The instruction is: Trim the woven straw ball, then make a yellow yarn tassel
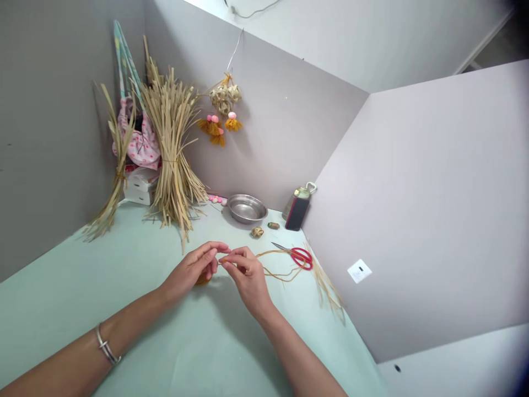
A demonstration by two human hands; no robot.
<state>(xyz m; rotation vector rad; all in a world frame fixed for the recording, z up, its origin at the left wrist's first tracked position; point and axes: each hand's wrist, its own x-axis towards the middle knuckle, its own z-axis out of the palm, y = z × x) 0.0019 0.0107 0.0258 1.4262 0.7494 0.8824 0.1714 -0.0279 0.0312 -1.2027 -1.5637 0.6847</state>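
My left hand [200, 263] is curled above the table, its index finger stretched towards my right hand. Below its lower fingers pokes out a bunch of orange-brown yarn [202, 280], mostly hidden by the palm. My right hand [248, 275] pinches a thin orange cord between thumb and fingertips, close to the left fingertips. Loose orange cord [278, 275] trails rightward from behind the right hand to red-handled scissors [303, 258], which lie with blades pointing left. Just beyond the hands sits a small woven straw ball [257, 232].
Behind stand a steel bowl [248, 209], a thread spool [273, 225], a phone [297, 213] leaning on a greenish container [303, 192], and pink beads [215, 199]. Straw bundles [171, 138] fill the back left. Tasselled straw balls [223, 105] hang on the wall. Straw strips [328, 284] lie right.
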